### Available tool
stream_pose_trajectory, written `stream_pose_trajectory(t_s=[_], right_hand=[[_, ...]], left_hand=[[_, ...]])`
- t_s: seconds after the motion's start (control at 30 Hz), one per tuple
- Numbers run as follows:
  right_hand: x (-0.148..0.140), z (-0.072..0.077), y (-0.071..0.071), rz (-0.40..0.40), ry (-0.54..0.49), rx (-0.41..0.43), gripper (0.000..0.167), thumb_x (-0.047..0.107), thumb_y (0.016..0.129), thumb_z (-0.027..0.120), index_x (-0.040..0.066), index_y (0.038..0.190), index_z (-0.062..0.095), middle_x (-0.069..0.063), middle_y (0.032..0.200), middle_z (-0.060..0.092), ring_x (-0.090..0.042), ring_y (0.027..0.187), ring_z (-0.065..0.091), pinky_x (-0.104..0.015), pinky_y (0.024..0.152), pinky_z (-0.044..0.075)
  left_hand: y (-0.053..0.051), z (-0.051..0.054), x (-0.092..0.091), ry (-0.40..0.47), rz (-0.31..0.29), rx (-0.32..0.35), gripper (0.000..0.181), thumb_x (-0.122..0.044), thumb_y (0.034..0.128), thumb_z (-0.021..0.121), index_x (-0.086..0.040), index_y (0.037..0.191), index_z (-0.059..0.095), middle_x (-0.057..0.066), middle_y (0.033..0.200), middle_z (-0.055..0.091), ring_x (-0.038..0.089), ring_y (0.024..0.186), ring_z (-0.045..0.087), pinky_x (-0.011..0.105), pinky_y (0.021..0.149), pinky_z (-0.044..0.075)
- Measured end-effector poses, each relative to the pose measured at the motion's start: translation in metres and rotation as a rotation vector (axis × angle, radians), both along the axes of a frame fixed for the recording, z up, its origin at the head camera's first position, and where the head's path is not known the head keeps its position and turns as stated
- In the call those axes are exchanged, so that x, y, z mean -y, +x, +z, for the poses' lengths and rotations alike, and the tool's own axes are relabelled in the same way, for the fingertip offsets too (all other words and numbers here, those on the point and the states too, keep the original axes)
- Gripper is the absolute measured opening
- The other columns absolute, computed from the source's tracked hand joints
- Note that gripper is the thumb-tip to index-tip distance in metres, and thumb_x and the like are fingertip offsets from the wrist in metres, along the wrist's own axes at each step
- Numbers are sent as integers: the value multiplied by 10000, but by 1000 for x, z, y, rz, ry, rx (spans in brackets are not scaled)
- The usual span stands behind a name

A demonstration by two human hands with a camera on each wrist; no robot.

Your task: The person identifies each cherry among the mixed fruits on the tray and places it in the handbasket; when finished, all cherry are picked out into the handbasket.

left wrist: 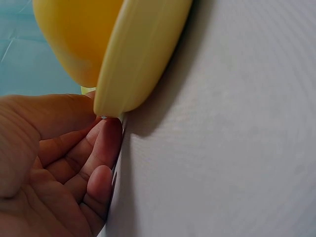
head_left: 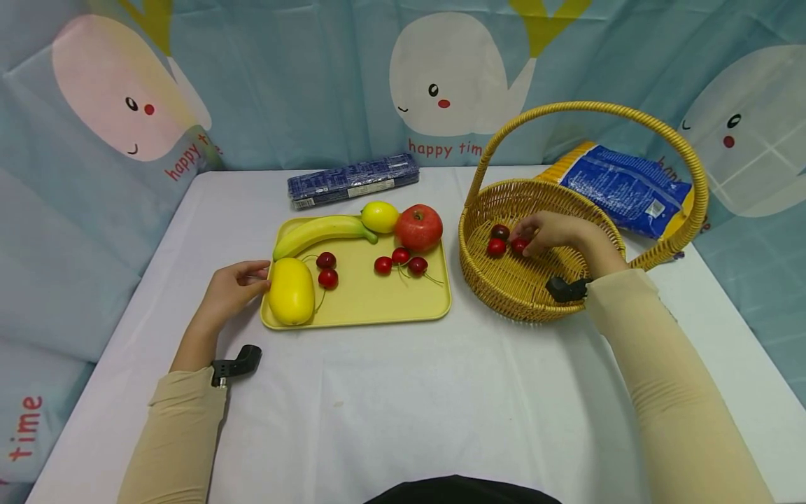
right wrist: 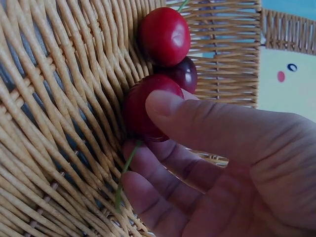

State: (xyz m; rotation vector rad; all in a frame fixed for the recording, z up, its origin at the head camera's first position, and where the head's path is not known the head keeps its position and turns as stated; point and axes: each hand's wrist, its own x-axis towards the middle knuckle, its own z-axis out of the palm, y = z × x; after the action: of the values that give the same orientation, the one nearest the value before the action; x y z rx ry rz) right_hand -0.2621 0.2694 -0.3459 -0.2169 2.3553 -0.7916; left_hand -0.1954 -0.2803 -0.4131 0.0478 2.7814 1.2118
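Inside the wicker basket (head_left: 504,290), my right hand (head_left: 557,234) pinches a red cherry (head_left: 519,246) between thumb and fingers. In the right wrist view the hand (right wrist: 217,163) holds that cherry (right wrist: 148,106) low against the woven bottom, its green stem hanging down. Two other cherries (head_left: 496,247) lie beside it. My left hand (head_left: 233,290) is at the left edge of the yellow tray (head_left: 365,308), next to a yellow oval fruit (head_left: 292,290). Seen from the left wrist, the thumb and fingers of the hand (left wrist: 64,153) grip the tray's rim (left wrist: 138,59).
On the tray lie a banana (head_left: 324,232), a lemon (head_left: 380,217), a red round fruit (head_left: 419,227) and several cherries (head_left: 327,278). Behind it is a dark blue package (head_left: 352,182). A blue and yellow bag (head_left: 623,185) lies behind the basket, whose tall handle (head_left: 585,107) arches above.
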Motion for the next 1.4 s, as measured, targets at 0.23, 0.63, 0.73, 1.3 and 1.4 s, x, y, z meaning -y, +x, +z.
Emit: stream_pose_trajectory(t_s=[0.23,0.63,0.73,1.3,1.4], right_hand=[[2,2,1,34,8,-15,390,58,837,646,30,1215,554,-219,1203,492,-332,1070,459,-447,853,435],[4,12,6,85,5,-149,388,121,851,648,-4,1207,556,-214,1142,564,-322,1037,521,-469,856,438],[4,18,9,77,-7,-175,400,141,862,638,-4,1223,549,-228,1175,548,-340,1054,516,-491,878,423],[23,50,29,16,-173,-312,422,263,880,627,79,1250,538,-105,1245,532,-243,1121,486,-446,938,385],[29,54,34,22,-225,-329,403,259,889,614,86,1246,541,-75,1222,546,-203,1099,505,-364,925,405]], left_hand=[[0,0,0,0,3,3,455,-152,893,603,36,1292,492,203,1092,575,63,811,535,76,656,418],[0,3,-1,7,5,4,458,-151,894,604,44,1292,488,214,1091,576,40,790,532,70,655,418],[0,3,-1,8,2,3,464,-155,894,606,48,1293,485,218,1091,573,25,780,528,69,654,417],[0,0,1,-3,3,6,460,-166,896,603,32,1295,490,200,1093,576,65,809,534,71,656,416],[0,0,0,-6,7,12,459,-165,895,603,26,1297,490,195,1096,573,91,818,532,74,651,418]])
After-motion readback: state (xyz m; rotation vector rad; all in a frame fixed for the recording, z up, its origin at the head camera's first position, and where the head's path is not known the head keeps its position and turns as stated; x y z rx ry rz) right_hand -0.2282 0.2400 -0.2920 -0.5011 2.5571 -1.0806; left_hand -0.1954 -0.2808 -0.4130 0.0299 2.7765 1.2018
